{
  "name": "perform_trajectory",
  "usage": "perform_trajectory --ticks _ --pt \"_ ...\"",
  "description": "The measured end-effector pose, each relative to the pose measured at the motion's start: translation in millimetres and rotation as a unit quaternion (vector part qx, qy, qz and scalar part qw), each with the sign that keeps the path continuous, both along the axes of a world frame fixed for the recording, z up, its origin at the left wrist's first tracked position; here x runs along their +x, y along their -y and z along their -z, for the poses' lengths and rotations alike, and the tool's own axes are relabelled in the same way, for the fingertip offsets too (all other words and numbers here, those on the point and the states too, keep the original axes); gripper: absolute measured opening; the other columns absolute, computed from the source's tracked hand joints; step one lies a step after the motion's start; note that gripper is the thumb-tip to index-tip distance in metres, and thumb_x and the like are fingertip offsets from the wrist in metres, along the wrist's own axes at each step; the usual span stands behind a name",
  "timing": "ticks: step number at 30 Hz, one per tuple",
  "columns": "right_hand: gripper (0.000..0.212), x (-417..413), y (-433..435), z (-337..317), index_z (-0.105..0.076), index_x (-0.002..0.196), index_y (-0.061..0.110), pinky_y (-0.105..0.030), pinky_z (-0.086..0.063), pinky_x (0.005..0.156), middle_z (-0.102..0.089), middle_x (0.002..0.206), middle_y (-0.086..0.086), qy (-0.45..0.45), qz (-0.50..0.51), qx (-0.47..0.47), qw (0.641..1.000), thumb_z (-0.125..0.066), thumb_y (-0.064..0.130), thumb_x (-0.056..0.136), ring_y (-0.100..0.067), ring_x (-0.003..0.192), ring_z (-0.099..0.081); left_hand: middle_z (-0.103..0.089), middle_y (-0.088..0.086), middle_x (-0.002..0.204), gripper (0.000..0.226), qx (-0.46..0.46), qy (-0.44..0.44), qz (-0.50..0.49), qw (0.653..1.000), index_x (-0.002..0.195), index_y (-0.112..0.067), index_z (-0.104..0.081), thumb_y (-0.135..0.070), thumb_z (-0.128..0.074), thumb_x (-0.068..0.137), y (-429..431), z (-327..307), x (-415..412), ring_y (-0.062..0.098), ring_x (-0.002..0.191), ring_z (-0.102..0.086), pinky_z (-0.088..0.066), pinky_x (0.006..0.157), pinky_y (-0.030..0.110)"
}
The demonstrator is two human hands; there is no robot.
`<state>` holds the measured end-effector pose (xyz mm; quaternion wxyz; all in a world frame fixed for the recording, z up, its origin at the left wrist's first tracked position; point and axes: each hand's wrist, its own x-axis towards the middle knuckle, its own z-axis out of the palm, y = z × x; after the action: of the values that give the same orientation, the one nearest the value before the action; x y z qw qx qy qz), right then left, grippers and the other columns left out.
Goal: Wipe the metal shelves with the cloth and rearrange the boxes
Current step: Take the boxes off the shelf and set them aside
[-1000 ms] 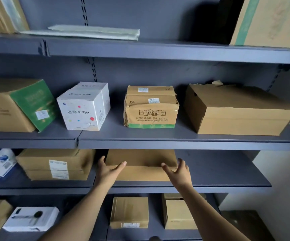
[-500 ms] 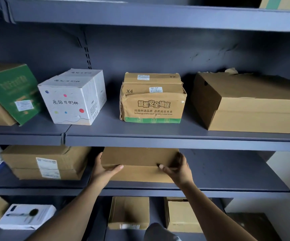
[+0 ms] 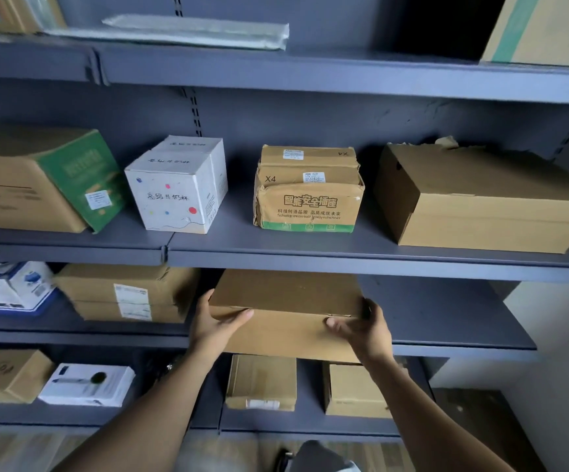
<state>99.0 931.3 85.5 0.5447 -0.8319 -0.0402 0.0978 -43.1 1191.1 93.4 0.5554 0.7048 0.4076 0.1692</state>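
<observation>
Both hands on the plain brown box [image 3: 286, 294], one at each end. Left hand [image 3: 213, 327] grips the near-left corner: thumb flat along the front face just under the top edge, fingers wrapped round the left end. Right hand [image 3: 363, 330] mirrors it at the near-right corner, thumb on the front face, fingers curled over the right end. Box sits level between the two palms, on the third shelf [image 3: 446, 315]. Its near face covers the shelf's front lip (can't tell whether the base is resting on the metal or lifted).

Around it:
- Left, same shelf: labelled brown box [image 3: 126, 294], close to the held box but apart. Further left, a blue-and-white box [image 3: 7, 291].
- Right of the box: bare shelf surface.
- The shelf above [image 3: 310, 248] hangs right over the far part of the box. On it, left to right: green-sided carton [image 3: 38, 185], white cube box [image 3: 177, 189], printed box with green strip [image 3: 308, 195], large brown box [image 3: 480, 199].
- Bottom shelf: small brown carton [image 3: 4, 374], white flat box [image 3: 89, 384], then two brown boxes [image 3: 262, 381] [image 3: 354, 390] right under the held one.
- Top shelf: flat pale packets [image 3: 201, 34], and a carton with teal stripe [image 3: 548, 28] far right.

Shelving is dark grey metal with slotted uprights. Pale wall [image 3: 565, 335] at right, wood-look floor [image 3: 21, 447] below.
</observation>
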Motion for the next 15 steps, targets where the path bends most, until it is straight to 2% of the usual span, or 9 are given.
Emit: perform_trajectory --ticks 2,4,6,8,10,13,15 --pt "0.103 -25 8 -10 -0.047 0.141 0.021 -0.043 -0.051 0.1 -0.06 0.134 0.002 0.003 0.009 0.011 1.0 -0.097 0.049 0.055 -0.022 0.121 -0.059 -0.05 -0.007 0.138 0.107 0.0 0.002 -0.002 1.0 0.146 -0.031 -0.042 -0.049 -0.096 0.056 4 -10 -23 0.015 0.125 -0.051 -0.043 0.109 0.034" --pt "0.102 -50 16 -22 -0.048 0.14 0.021 -0.044 -0.051 0.101 -0.061 0.132 0.001 0.013 0.018 0.022 1.0 -0.097 0.049 0.056 -0.021 0.121 -0.059 -0.057 -0.006 0.137 0.114 -0.014 0.019 -0.011 1.0 0.138 -0.039 -0.046 -0.067 -0.094 0.038 8 -19 -46 0.017 0.125 -0.057 -0.047 0.108 0.039" --pt "0.098 -73 24 -33 -0.048 0.14 0.021 -0.04 -0.049 0.103 -0.06 0.13 0.003 0.021 0.026 0.025 0.999 -0.097 0.047 0.059 -0.016 0.12 -0.057 -0.061 -0.005 0.134 0.118 -0.018 0.025 -0.017 0.999 0.133 -0.042 -0.048 -0.079 -0.088 0.029 7 -16 -65 0.018 0.121 -0.06 -0.05 0.106 0.043" --pt "0.095 -97 31 -47 -0.049 0.141 0.022 -0.034 -0.046 0.102 -0.059 0.129 0.004 0.037 0.035 0.019 0.999 -0.095 0.046 0.062 -0.014 0.118 -0.054 -0.063 -0.006 0.13 0.112 -0.011 0.033 -0.019 0.999 0.13 -0.043 -0.05 -0.081 -0.087 0.031 5 -10 -84 0.018 0.119 -0.061 -0.052 0.103 0.044" --pt "0.094 -113 38 -58 -0.05 0.14 0.025 -0.038 -0.047 0.103 -0.06 0.129 0.002 0.054 0.048 0.018 0.997 -0.094 0.051 0.061 -0.017 0.12 -0.056 -0.066 -0.006 0.126 0.103 -0.003 0.04 -0.018 0.999 0.125 -0.044 -0.052 -0.079 -0.088 0.035 16 -27 -100 0.018 0.115 -0.064 -0.054 0.1 0.044" --pt "0.093 -134 48 -81 -0.053 0.137 0.026 -0.043 -0.049 0.101 -0.061 0.127 -0.001 0.086 0.061 0.011 0.994 -0.091 0.059 0.059 -0.022 0.119 -0.058 -0.065 -0.004 0.121 0.087 0.01 0.054 -0.012 0.998 0.122 -0.031 -0.054 -0.066 -0.091 0.051 37 -61 -124 0.019 0.111 -0.063 -0.052 0.096 0.037" --pt "0.093 -145 54 -100 -0.054 0.136 0.026 -0.044 -0.05 0.1 -0.06 0.126 -0.002 0.102 0.069 0.012 0.992 -0.089 0.064 0.059 -0.023 0.118 -0.058 -0.064 0.001 0.126 0.099 0.008 0.07 -0.015 0.997 0.131 -0.023 -0.053 -0.07 -0.088 0.05 46 -80 -133 0.024 0.116 -0.061 -0.052 0.099 0.042"
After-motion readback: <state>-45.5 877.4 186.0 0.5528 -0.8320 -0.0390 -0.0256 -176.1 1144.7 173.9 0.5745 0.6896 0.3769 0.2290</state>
